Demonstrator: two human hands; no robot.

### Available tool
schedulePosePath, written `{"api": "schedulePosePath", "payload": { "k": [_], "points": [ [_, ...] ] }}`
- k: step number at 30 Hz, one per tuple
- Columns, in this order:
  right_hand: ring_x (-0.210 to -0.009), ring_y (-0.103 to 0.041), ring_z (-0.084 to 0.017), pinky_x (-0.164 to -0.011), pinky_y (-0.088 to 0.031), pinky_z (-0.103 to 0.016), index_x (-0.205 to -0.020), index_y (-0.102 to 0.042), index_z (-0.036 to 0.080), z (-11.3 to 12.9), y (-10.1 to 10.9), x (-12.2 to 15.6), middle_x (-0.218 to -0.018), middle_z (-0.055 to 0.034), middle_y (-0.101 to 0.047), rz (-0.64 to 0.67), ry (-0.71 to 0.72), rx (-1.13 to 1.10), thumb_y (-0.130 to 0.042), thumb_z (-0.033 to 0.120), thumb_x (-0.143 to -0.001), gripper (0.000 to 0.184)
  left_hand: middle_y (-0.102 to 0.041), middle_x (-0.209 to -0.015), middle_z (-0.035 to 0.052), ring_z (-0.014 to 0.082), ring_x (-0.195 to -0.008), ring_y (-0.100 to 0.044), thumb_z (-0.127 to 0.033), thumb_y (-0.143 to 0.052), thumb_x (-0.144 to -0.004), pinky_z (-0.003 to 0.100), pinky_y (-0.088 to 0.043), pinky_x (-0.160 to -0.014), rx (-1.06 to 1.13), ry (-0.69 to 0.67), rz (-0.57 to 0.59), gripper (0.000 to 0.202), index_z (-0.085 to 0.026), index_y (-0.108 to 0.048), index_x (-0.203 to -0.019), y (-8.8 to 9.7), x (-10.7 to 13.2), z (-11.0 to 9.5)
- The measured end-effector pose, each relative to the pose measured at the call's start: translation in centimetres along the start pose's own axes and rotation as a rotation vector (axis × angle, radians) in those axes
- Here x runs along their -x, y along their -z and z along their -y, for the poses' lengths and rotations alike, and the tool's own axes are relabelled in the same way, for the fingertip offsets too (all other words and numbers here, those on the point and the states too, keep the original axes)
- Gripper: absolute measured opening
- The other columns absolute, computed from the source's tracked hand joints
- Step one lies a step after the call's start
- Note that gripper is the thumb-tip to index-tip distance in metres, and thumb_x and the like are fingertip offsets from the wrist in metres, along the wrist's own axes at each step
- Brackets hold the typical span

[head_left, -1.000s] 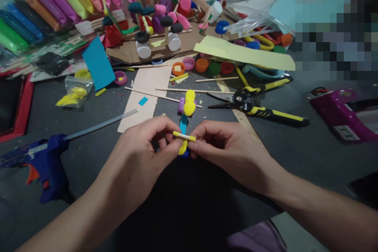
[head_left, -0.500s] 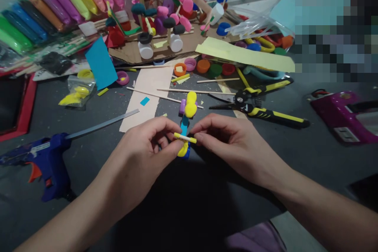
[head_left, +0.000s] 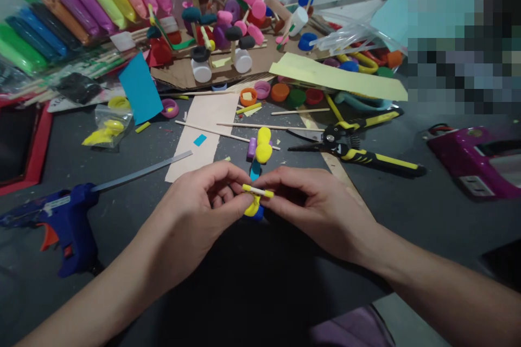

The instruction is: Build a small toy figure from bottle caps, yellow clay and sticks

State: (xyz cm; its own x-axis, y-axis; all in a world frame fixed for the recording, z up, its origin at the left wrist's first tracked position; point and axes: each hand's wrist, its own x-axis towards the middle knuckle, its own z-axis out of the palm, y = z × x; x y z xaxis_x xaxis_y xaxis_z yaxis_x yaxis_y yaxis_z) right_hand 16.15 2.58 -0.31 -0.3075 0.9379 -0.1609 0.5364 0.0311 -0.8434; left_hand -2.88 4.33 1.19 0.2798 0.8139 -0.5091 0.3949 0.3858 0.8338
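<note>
Dark surface [head_left: 134,206] is packed with craft stuff: glue gun [head_left: 77,219] left of the left hand [head_left: 207,198], cutters [head_left: 331,135] beyond the right hand [head_left: 303,195]. Looks like the yellow-tipped stick [head_left: 258,191] is being lined up; it's between the hands, left pinching one end, right's fingers bunched at the other, can't tell if they grip. Blue strip [head_left: 255,169] sits just beyond. I'd say the next move calls for a steady left pinch and gentle right-side nudging.
</note>
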Motion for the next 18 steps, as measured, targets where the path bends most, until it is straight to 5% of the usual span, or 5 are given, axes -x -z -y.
{"api": "schedulePosePath", "payload": {
  "k": [12, 18],
  "points": [
    [-0.076, -0.067, -0.015, -0.060, -0.045, -0.022, -0.096, -0.078, 0.021, 0.13, 0.04, 0.03, -0.090, -0.0038, -0.077, 0.013, 0.013, -0.002, -0.056, 0.016, -0.088, 0.024, -0.057, -0.066, -0.0070, 0.0077, -0.058, -0.048, -0.027, -0.062, -0.086, 0.016, -0.038, -0.051, -0.202, -0.136, -0.066, 0.008, -0.023, -0.068, -0.090, -0.23, 0.69, -0.30],
    [-0.057, -0.052, -0.010, -0.050, -0.039, -0.020, -0.096, -0.077, 0.018, 0.55, 0.15, 0.19, -0.067, 0.0005, -0.064, 0.037, -0.001, -0.110, -0.064, 0.022, -0.084, 0.018, -0.059, -0.066, -0.0070, 0.0084, -0.059, -0.050, -0.027, -0.061, -0.086, 0.018, -0.039, -0.053, -0.298, -0.183, -0.083, 0.008, -0.024, -0.068, -0.087, -0.07, 0.93, -0.49]
  ]
}}
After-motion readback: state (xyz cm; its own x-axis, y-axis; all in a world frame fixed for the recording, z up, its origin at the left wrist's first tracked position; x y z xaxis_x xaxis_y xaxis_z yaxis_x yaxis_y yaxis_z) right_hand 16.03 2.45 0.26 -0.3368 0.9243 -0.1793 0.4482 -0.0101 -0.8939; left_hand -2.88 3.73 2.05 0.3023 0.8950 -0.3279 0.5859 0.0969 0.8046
